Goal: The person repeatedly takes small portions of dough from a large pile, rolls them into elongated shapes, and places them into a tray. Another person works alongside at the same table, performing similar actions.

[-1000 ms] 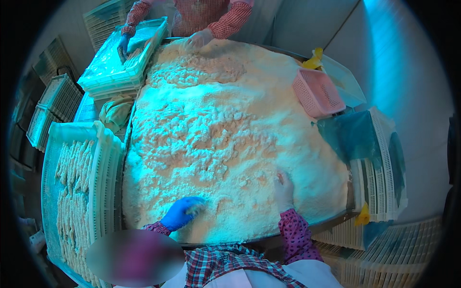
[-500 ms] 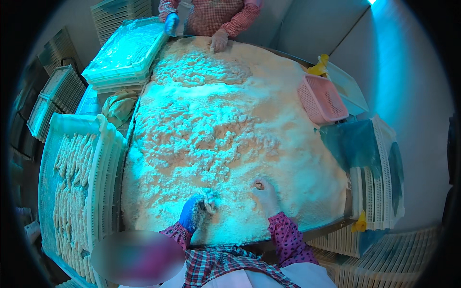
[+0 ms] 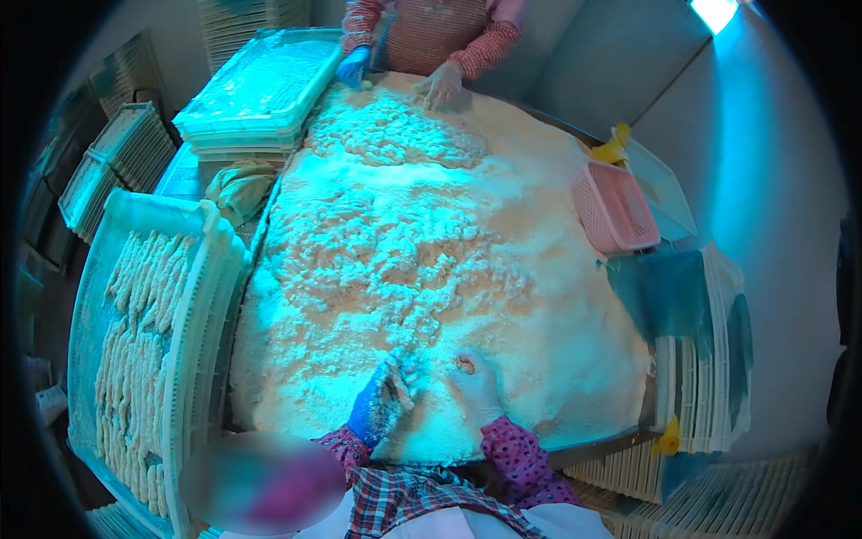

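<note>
Mostly pale crumb (image 3: 386,260) over the table (image 3: 603,448); clock read from its middle. Left hand (image 3: 379,402), blue-gloved, at 7 o'clock, caked in crumb: grip half curled, cannot tell if anything is in it. Right hand (image 3: 476,388), pale-gloved, at 5 o'clock, near the left: grip closed on a small brownish piece (image 3: 465,364), partly showing. At 8 o'clock, tray (image 3: 154,214) with rows of coated strips (image 3: 135,377). Cloth (image 3: 241,190) at 10, pink basket (image 3: 620,207) at 2. Co-worker (image 3: 422,40), checked sleeves, at 12.
</note>
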A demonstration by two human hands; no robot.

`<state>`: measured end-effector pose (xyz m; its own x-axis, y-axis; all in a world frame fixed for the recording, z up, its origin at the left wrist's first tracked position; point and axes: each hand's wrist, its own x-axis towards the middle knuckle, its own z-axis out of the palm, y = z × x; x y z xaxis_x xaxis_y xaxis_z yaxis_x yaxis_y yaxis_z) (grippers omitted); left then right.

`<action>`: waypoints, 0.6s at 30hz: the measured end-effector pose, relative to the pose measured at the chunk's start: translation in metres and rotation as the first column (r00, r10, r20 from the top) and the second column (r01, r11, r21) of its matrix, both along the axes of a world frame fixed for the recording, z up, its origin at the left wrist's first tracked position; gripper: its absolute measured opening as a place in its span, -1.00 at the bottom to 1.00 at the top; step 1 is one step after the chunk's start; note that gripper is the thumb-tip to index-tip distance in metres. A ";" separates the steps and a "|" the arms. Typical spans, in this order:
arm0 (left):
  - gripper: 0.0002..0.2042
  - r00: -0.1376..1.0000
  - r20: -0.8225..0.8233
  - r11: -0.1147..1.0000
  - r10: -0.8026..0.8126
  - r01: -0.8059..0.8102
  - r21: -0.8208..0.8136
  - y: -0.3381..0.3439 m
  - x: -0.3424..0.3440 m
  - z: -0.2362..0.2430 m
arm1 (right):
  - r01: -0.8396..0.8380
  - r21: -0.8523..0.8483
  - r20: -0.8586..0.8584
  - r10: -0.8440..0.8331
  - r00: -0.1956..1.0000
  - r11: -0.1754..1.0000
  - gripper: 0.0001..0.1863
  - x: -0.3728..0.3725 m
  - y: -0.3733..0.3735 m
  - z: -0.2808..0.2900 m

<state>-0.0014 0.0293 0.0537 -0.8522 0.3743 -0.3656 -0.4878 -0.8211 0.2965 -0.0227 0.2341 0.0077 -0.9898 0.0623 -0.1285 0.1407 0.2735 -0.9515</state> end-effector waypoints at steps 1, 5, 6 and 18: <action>-0.44 1.000 -0.001 0.999 -0.014 0.014 0.028 0.000 0.003 -0.008 | -0.015 -0.143 0.039 0.021 0.999 0.990 -0.78 -0.001 -0.013 0.008; -0.43 0.985 -0.100 0.976 0.143 -0.123 0.180 0.017 -0.004 -0.045 | -0.206 0.320 -0.449 0.340 0.827 0.925 -0.74 0.012 -0.065 0.051; -0.45 0.962 -0.232 0.989 0.141 -0.146 -0.002 0.014 -0.001 -0.054 | -0.210 0.424 -0.430 0.400 0.810 0.881 -0.71 0.025 -0.080 0.057; -0.45 0.825 -0.278 0.847 0.492 -0.528 -0.070 0.056 -0.003 -0.016 | 0.213 0.231 -0.701 0.011 0.713 0.949 -0.45 -0.008 -0.118 0.005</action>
<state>-0.0040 0.0854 0.0379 -0.9744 -0.1768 -0.1390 0.0906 -0.8743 0.4769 -0.0307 0.1158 0.0126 -0.7782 0.0887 0.6217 -0.4773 0.5599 -0.6773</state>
